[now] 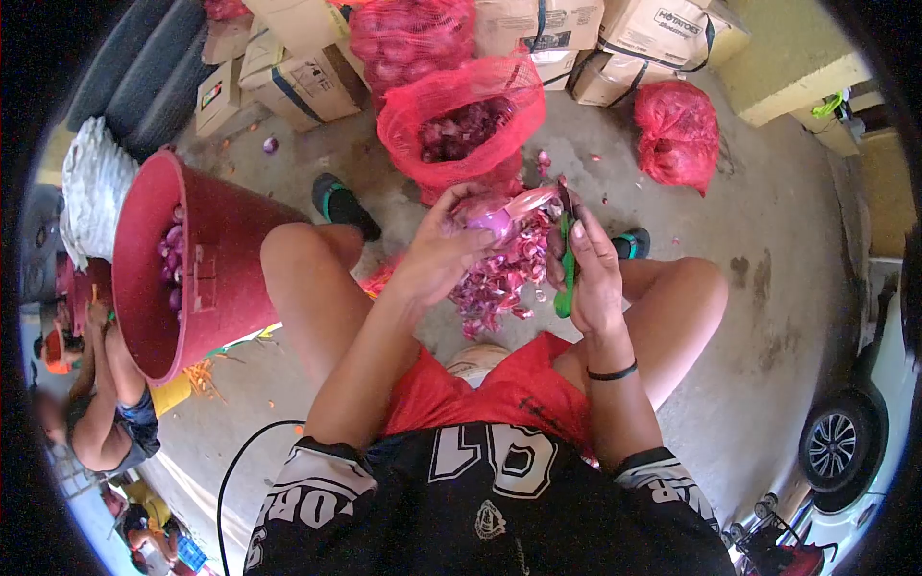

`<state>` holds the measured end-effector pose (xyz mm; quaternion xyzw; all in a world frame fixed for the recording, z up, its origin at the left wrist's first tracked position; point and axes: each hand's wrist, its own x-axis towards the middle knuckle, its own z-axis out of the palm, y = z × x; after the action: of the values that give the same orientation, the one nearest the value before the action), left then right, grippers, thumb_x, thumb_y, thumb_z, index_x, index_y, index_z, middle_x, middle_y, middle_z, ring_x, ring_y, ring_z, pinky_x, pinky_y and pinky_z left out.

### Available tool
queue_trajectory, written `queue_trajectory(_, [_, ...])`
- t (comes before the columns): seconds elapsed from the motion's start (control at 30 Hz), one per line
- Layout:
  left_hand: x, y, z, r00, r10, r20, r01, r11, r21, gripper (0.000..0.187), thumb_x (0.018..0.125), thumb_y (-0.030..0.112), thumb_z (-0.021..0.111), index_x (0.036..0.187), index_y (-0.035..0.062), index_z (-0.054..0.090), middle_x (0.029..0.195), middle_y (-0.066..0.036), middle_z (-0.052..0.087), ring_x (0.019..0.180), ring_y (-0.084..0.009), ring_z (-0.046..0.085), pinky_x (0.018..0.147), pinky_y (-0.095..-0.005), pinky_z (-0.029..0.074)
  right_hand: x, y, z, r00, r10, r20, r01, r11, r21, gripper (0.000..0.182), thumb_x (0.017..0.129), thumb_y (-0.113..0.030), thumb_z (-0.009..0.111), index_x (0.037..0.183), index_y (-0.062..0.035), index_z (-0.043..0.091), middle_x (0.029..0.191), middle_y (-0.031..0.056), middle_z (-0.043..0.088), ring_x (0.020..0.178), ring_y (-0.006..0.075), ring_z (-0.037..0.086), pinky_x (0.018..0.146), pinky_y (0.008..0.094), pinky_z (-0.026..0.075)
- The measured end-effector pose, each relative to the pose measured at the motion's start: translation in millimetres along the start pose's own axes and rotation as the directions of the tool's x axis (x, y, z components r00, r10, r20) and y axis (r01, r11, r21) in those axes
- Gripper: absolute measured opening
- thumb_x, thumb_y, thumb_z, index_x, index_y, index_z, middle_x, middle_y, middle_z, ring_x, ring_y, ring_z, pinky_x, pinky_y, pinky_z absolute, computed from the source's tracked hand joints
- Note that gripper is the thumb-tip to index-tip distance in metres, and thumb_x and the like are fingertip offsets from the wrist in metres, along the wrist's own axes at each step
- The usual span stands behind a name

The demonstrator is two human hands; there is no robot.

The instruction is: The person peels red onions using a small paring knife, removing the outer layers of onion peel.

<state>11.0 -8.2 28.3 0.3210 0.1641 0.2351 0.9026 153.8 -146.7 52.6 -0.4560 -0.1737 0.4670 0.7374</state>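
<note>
Onion (493,223), partly hidden by left fingers (471,246)

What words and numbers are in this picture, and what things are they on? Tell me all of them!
"HOTATOES" on the top-right box; first letter unsure, smaller writing below blurred.
"1" on the shirt, upside down, beside what may be 6 or 9.
"OR", it seems, on the left sleeve; the rest is unclear.
Right sleeve, shorts, other boxes: marks too small, blurred or folded to read.
</note>
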Motion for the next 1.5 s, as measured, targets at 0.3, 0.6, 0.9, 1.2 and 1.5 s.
queue_trajectory(0.3, [-8, 4, -8, 0.994, -0.038, 0.105, 0.053, 0.988, -0.143, 0.063, 0.082, 0.008, 0.07, 0.136, 0.0041, 0.038, 0.129, -0.017, 0.053, 0.112, -0.0321, 0.059, 0.094, -0.0485, 0.052, 6, -5, -9, 0.99, -0.047, -0.135, 0.045, 0.999, -0.019, 0.044, 0.102, -0.025, 0.045, 0.142, -0.0086, 0.041, 0.079, 0.0001, 0.05, 0.057, 0.0063, 0.044, 0.047, 0.0187, 0.036])
queue_trajectory(0.6, [-7, 7, -9, 0.997, 0.03, -0.074, -0.03, 1.0, -0.003, 0.052, 0.083, 0.004, 0.067, 0.129, 0.0016, 0.043, 0.125, -0.016, 0.055, 0.114, -0.0283, 0.058, 0.095, -0.0448, 0.05, -7, 13, -3, 0.992, -0.115, 0.056, 0.125, 0.767, -0.63, 0.059, 0.097, -0.017, 0.052, 0.148, -0.0014, 0.028, 0.09, 0.0028, 0.063, 0.074, 0.0113, 0.055, 0.072, 0.0243, 0.046])
queue_trajectory(0.9, [-6, -5, -10, 0.985, 0.152, -0.082, -0.127, 0.958, 0.258, 0.049, 0.079, -0.001, 0.071, 0.122, 0.0006, 0.048, 0.111, -0.008, 0.058, 0.105, -0.0169, 0.056, 0.094, -0.0325, 0.047, -7, 24, 21, 0.962, -0.191, 0.194, 0.271, 0.612, -0.743, 0.067, 0.092, -0.014, 0.058, 0.149, -0.0037, 0.026, 0.098, 0.0208, 0.065, 0.082, 0.0288, 0.067, 0.077, 0.0347, 0.05])
queue_trajectory(1.2, [-10, 3, -8, 0.996, 0.03, -0.084, -0.015, 0.985, 0.175, 0.043, 0.083, 0.004, 0.068, 0.121, -0.001, 0.049, 0.112, -0.01, 0.059, 0.099, -0.0188, 0.061, 0.091, -0.0342, 0.051, -11, 7, 25, 0.919, -0.218, 0.329, 0.394, 0.49, -0.777, 0.063, 0.092, -0.013, 0.058, 0.147, -0.0049, 0.03, 0.126, 0.0268, 0.056, 0.11, 0.0392, 0.06, 0.091, 0.0401, 0.047])
queue_trajectory(1.5, [-5, -5, -13, 0.997, -0.068, -0.04, 0.072, 0.993, 0.092, 0.041, 0.084, 0.005, 0.067, 0.122, 0.0, 0.05, 0.117, -0.012, 0.059, 0.105, -0.0229, 0.061, 0.093, -0.0363, 0.051, -10, 26, -5, 0.922, -0.229, 0.313, 0.386, 0.452, -0.804, 0.057, 0.093, -0.01, 0.055, 0.146, -0.0063, 0.034, 0.134, 0.0244, 0.051, 0.123, 0.0367, 0.052, 0.1, 0.0387, 0.043])
